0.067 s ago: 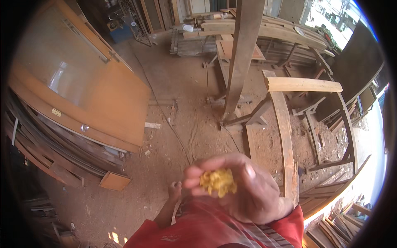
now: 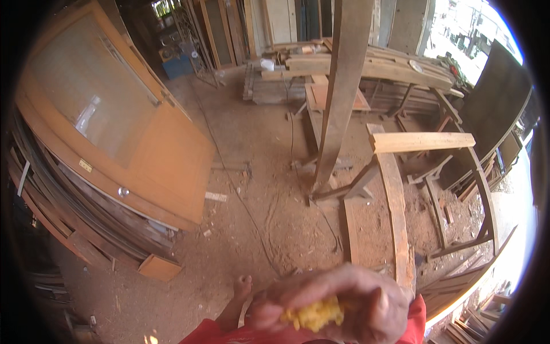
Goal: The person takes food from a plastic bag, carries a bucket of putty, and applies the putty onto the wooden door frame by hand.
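Low in the head view, my right hand [image 2: 366, 304] is cupped, its fingers curled around a small heap of yellow, crinkled pieces [image 2: 314, 314] that look like a crisp snack. It is close to my body, in front of my red shirt [image 2: 417, 318]. Motion blurs the fingertips somewhat. My left hand [image 2: 243, 285] hangs low beside me, small in the picture, above the dirt floor. Its fingers look curled in, and I see nothing in them.
A brown wooden post [image 2: 342, 86] stands ahead. To its right are a pale timber [image 2: 424, 141] and a long plank [image 2: 392, 200] on trestles. A wooden door [image 2: 172, 155] leans at left over stacked boards [image 2: 63, 200]. A cable [image 2: 215, 140] crosses the dusty floor.
My right hand with the yellow pieces has moved lower in the picture and closer to my body. The view has tilted up, so the surroundings sit lower.
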`<state>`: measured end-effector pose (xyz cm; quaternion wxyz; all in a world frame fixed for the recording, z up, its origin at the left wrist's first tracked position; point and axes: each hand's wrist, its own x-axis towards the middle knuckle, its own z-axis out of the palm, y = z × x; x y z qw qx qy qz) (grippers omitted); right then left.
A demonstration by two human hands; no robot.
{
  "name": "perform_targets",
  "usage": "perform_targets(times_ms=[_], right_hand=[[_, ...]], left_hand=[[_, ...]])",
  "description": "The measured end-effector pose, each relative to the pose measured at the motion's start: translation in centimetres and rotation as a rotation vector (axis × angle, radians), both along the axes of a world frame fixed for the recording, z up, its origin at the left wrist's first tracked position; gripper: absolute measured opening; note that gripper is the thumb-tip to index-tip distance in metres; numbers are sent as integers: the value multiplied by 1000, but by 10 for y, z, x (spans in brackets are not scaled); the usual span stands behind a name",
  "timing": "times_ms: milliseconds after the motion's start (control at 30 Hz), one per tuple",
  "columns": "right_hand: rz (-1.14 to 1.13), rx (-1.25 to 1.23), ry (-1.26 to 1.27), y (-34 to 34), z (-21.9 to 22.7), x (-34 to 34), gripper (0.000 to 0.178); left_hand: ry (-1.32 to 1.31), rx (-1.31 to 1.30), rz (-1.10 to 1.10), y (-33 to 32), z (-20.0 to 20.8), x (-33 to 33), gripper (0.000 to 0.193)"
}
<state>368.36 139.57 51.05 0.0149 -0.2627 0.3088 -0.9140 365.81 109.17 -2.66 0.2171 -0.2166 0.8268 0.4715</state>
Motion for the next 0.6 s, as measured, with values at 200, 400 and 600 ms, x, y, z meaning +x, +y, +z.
perform_targets(times_ms=[200, 400, 600], right_hand=[[-83, 177, 184, 5, 82, 47, 115], [-157, 169, 153, -24, 114, 96, 110], [-119, 140, 123, -76, 86, 122, 94]], left_hand=[[-89, -213, -126, -18, -36, -20, 26], [-31, -158, -237, 4, -26, -68, 26], [-12, -23, -159, -40, -6, -5, 26]])
